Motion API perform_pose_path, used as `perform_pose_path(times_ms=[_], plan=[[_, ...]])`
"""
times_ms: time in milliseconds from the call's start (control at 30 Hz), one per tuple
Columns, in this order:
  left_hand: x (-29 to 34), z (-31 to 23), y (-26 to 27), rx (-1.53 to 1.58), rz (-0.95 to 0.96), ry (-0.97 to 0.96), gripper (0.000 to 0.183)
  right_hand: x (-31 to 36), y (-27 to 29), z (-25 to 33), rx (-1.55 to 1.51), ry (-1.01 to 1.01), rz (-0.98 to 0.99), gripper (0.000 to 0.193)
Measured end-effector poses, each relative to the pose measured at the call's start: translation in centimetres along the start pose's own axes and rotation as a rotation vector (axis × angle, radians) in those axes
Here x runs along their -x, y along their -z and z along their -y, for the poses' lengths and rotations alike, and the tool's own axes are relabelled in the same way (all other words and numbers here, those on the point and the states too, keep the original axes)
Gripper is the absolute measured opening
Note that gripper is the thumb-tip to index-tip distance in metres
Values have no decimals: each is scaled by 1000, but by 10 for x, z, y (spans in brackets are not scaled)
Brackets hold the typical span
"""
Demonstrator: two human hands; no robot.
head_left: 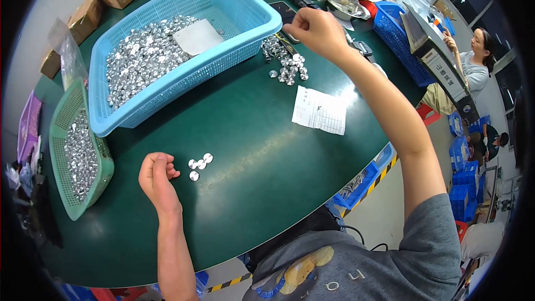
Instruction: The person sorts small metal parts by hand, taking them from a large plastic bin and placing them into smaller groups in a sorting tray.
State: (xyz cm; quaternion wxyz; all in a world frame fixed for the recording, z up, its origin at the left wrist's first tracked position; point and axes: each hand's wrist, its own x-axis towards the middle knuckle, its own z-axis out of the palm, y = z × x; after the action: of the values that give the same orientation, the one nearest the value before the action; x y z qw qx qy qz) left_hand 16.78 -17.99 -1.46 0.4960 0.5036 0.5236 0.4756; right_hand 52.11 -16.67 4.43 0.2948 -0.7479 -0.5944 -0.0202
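Note:
My left hand [158, 180] rests on the green table at the near left, its fingers curled in; whatever they may hold is hidden. Just right of it lie several small shiny metal discs [201, 164]. My right hand [319, 32] is raised at the far side with fingers bent and pinched; I cannot make out anything in them. Below and left of it is a pile of similar silver parts [291, 69], with pliers [287, 44] beside them. A dark phone-like device [283, 9] lies partly behind the right hand.
A light blue basket [184, 86] holds many silver parts and a white card [198, 37]. A green basket [104, 163] of parts stands left. A printed slip [319, 110] lies mid-table. A metal bowl [346, 6] and blue crate [397, 38] stand far right; a person [477, 67] sits beyond.

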Motion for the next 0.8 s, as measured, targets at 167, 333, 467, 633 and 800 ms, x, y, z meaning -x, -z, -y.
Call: perform_pose_path(times_ms=[167, 333, 467, 633, 800], plan=[[0, -8, -13, 78, 66, -28, 16, 21, -15, -17, 12, 209, -253, 12], [1, -7, -8, 79, 72, -23, 17, 88, -47, 76, -369, 353, 309, 13], [5, -11, -9, 114, 78, -44, 17, 104, -60, 122, -331, 528, 359, 18], [21, -24, -12, 100, 161, -83, 17, 107, -65, 118, -302, 610, 357, 16], [36, -36, -17, 235, 428, 275, 17, 121, -55, 111, -586, 590, 200, 21]])
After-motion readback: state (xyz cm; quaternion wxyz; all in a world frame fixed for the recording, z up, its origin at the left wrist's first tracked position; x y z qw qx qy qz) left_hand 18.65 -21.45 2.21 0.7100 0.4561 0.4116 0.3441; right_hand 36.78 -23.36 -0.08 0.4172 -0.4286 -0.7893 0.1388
